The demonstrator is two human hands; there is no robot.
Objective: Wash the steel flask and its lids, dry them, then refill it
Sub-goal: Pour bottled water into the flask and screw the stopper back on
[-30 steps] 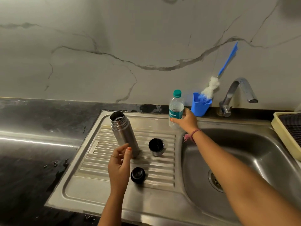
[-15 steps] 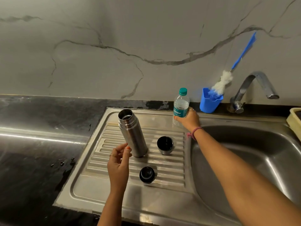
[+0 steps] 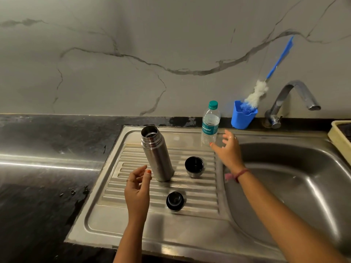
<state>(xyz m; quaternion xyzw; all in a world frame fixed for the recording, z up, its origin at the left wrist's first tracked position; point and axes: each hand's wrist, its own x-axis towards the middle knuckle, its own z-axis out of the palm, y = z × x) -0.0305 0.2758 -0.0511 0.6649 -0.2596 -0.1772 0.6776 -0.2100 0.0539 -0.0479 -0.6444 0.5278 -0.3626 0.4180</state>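
Observation:
The open steel flask point(image 3: 156, 154) stands upright on the ribbed steel drainboard point(image 3: 201, 188). Its steel cup lid point(image 3: 194, 166) sits mouth up to the right of it. The black inner lid point(image 3: 175, 201) lies nearer the front. A clear plastic water bottle point(image 3: 210, 126) with a green cap stands at the back of the drainboard. My right hand point(image 3: 228, 150) hovers just right of the bottle, fingers spread, holding nothing. My left hand point(image 3: 137, 188) is beside the flask's base with loosely curled fingers, not touching it.
The sink basin point(image 3: 296, 179) lies to the right under a steel tap point(image 3: 292, 99). A blue cup point(image 3: 243, 116) holding a blue-handled bottle brush point(image 3: 266, 78) stands at the wall. A cream tray point(image 3: 340, 137) sits far right. Black wet countertop point(image 3: 41, 168) spreads left.
My right hand has let go of the water bottle and drawn back a little to its right. The bottle stays standing. My left hand holds its place.

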